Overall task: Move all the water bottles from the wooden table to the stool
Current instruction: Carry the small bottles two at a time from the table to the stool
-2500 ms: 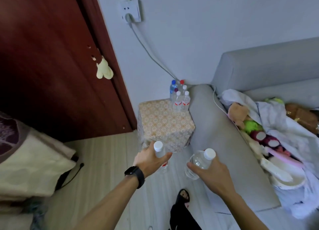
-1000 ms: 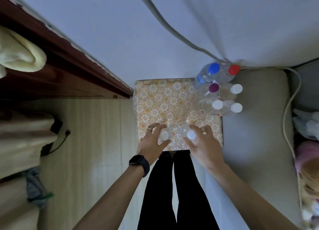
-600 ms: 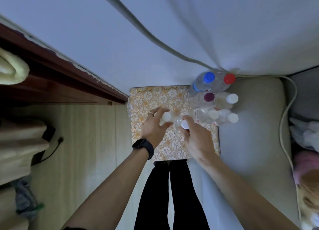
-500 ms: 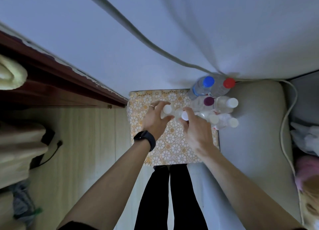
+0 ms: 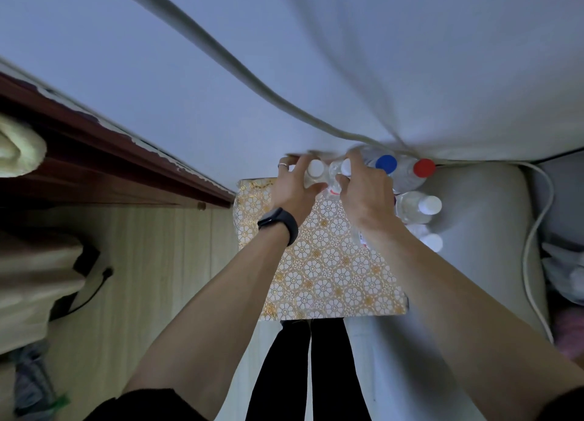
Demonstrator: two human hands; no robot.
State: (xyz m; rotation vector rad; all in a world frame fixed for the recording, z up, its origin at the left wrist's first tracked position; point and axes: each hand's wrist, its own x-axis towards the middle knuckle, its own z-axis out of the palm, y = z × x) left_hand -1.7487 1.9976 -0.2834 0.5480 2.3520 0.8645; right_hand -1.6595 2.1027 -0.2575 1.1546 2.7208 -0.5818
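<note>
Over stool (image 5: 331,278) far edge: left hand (image 5: 294,186) grips bottle (image 5: 315,168); right hand (image 5: 366,196), second bottle (image 5: 345,167).

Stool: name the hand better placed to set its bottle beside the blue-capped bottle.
Right, probably. The right hand grips the right bottle next to the blue-capped bottle; the left hand grips the left bottle farther away, beyond it.

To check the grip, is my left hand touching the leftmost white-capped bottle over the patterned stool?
Touching. The head view shows the left hand curled round the leftmost white-capped bottle, with thumb and fingers pressed against its sides.
</note>
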